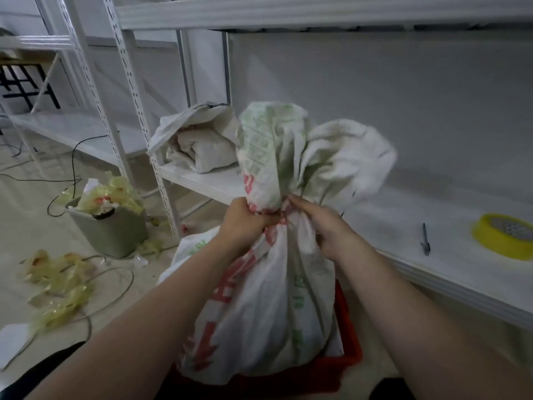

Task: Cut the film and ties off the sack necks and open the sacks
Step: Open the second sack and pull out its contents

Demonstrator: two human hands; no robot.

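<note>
both hands, left hand [245, 219] and right hand [326, 229], fingers gripping sack [259, 298] neck, sack in red crate [350, 350]

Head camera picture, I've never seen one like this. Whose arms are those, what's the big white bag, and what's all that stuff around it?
There is no machine here: the camera sits on a person's head and looks down at their arms. The left hand and right hand both grip the bunched neck of a white printed sack, which stands in a red crate. On the white shelf lie a yellow tape roll, a slim dark tool and a second sack. On the floor, a bin overflows with yellowish film scraps.
</note>
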